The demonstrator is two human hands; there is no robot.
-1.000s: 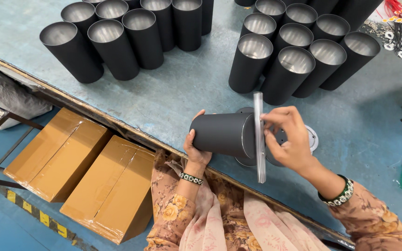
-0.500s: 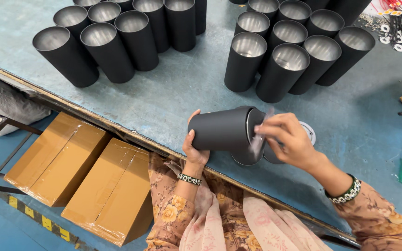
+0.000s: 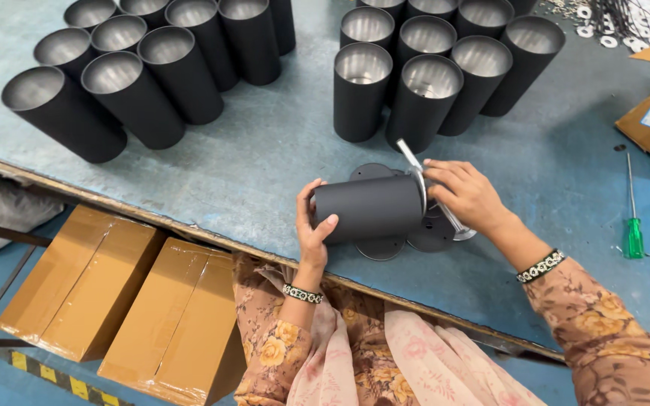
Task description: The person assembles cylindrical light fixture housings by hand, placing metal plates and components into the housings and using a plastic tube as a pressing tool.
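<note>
You're holding the black cylinder [image 3: 369,208] on its side, just above the table [image 3: 265,173] near its front edge, your left hand [image 3: 312,225] wrapped around its closed end. Your right hand [image 3: 466,195] is pinching a round metal disc [image 3: 429,189] against the open end, tilted, not yet flush. Keep the tube steady and square the disc to the rim before pressing, I'd say. Flat dark discs [image 3: 404,239] are lying underneath. Upright black cylinders [image 3: 423,90] are standing beyond, and a green screwdriver [image 3: 632,225] is lying well to your right.
</note>
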